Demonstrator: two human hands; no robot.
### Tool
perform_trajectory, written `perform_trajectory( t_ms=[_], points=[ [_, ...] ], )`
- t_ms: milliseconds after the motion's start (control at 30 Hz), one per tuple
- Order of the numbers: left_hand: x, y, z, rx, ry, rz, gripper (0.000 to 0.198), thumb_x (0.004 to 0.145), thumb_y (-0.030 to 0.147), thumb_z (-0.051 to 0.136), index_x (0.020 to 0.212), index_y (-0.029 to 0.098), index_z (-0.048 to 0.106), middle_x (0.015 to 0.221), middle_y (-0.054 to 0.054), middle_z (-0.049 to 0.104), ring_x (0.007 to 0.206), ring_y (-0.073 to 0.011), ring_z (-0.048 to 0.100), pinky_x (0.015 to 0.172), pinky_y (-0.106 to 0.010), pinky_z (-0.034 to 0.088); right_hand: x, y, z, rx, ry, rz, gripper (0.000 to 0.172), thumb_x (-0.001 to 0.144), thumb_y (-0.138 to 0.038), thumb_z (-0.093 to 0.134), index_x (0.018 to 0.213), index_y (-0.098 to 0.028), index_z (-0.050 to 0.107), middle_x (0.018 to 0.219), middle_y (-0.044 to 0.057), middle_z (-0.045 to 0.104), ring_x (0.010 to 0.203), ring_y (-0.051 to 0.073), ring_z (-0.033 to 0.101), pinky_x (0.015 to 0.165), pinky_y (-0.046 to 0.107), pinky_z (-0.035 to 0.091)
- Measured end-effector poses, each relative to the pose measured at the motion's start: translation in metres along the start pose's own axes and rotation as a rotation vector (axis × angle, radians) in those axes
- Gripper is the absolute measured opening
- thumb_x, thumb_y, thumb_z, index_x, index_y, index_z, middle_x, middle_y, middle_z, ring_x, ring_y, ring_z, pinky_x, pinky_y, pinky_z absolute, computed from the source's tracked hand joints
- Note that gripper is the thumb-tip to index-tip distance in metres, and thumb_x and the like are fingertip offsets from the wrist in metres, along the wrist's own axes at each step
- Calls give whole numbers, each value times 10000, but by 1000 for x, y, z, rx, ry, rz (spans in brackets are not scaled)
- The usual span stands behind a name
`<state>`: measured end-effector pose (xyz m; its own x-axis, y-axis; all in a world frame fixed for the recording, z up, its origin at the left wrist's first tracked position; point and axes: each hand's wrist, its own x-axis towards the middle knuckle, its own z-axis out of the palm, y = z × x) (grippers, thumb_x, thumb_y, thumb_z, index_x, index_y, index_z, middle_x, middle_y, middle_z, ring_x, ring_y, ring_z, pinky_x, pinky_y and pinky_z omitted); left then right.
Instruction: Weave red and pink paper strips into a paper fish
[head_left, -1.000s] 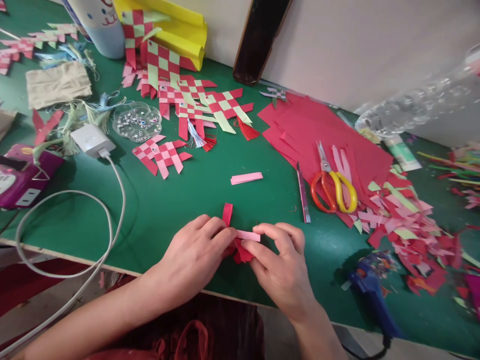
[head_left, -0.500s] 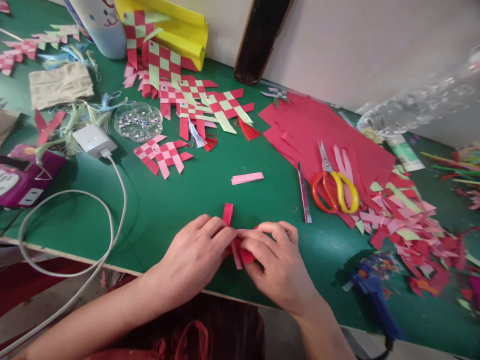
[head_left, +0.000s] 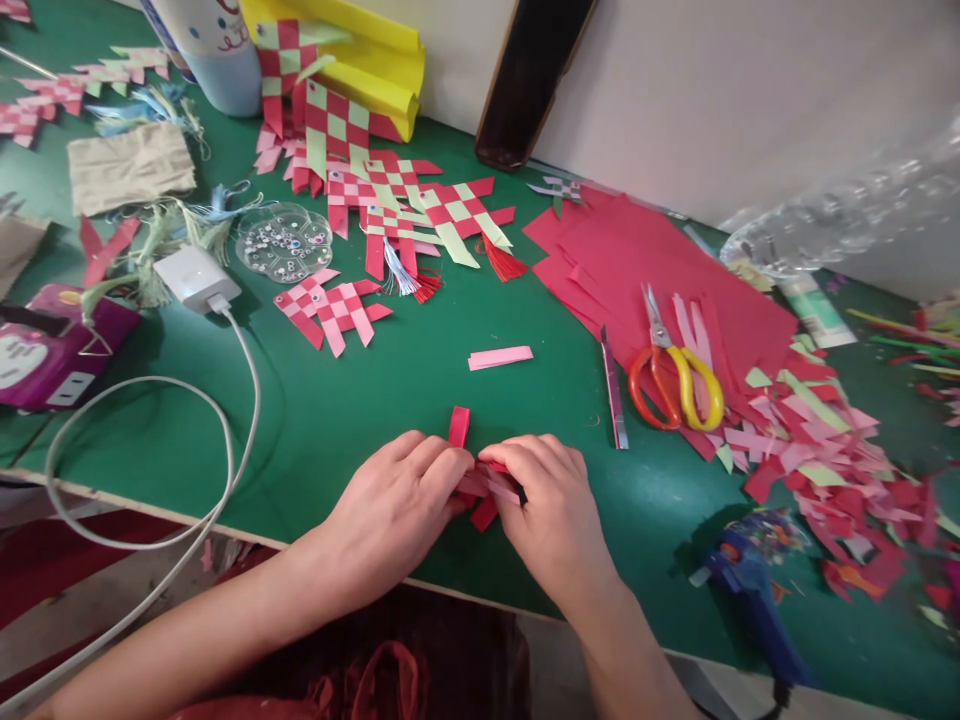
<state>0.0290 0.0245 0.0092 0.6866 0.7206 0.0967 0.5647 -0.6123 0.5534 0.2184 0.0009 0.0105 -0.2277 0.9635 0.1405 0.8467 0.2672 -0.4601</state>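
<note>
My left hand [head_left: 394, 510] and my right hand [head_left: 551, 510] meet near the front edge of the green table [head_left: 360, 400]. Both pinch a small bundle of red and pink paper strips [head_left: 484, 490] between their fingertips. One red strip end [head_left: 458, 426] sticks up beyond my left fingers. Most of the bundle is hidden under the fingers. A loose folded pink strip [head_left: 500, 357] lies on the table a little beyond my hands.
Woven red, pink and green paper pieces [head_left: 390, 200] lie at the back. Red paper sheets [head_left: 660, 270], orange-yellow scissors [head_left: 675, 375], a craft knife [head_left: 613, 388] and scraps [head_left: 817, 460] lie right. A blue glue gun [head_left: 750, 590] sits front right. White charger [head_left: 196, 280] and cable lie left.
My right hand has slid left and closed in against my left hand. The pink strip it held out flat is now tucked into the bundle under the fingers.
</note>
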Motion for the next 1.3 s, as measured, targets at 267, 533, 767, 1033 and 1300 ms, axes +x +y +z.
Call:
perform_trajectory(
  t_ms=[267, 533, 767, 1033, 1300],
  points=[
    [-3, -6, 2, -34, 17, 92, 176, 982, 155, 480, 1023, 187, 648, 1034, -43, 662, 901, -186, 577, 835, -342, 518, 13, -3, -8, -17, -102, 57, 131, 948, -272, 576, 849, -244, 657, 747, -13, 702, 687, 155, 599, 670, 291, 372],
    [-5, -9, -1, -93, 35, 122, 198, 996, 147, 446, 1022, 177, 640, 1061, -32, 673, 929, -171, 588, 868, -331, 515, 26, -4, -8, -6, -123, 111, 141, 938, -239, 550, 832, -232, 644, 757, -5, 679, 683, 147, 603, 647, 266, 397],
    [-7, -11, 4, -14, -55, 137, 224, 987, 128, 461, 1156, 180, 599, 1099, -39, 658, 991, -184, 590, 905, -358, 500, 30, -2, -5, -17, -139, 120, 141, 931, -257, 548, 827, -236, 642, 778, -5, 675, 713, 142, 606, 648, 264, 411],
    [-8, -10, 4, 23, -65, 132, 246, 987, 130, 450, 1183, 170, 593, 1134, -53, 638, 1000, -197, 568, 890, -359, 505, 31, -1, -8, 42, -147, 140, 114, 934, -270, 550, 892, -246, 654, 804, -11, 700, 741, 147, 634, 662, 270, 445],
    [-6, -7, -1, 13, -71, 100, 227, 988, 150, 448, 1165, 167, 588, 1109, -55, 644, 972, -213, 571, 875, -395, 510, 30, 1, -10, 67, -175, 122, 172, 970, -277, 505, 904, -237, 660, 857, 1, 702, 802, 152, 637, 721, 272, 451]
  ],
)
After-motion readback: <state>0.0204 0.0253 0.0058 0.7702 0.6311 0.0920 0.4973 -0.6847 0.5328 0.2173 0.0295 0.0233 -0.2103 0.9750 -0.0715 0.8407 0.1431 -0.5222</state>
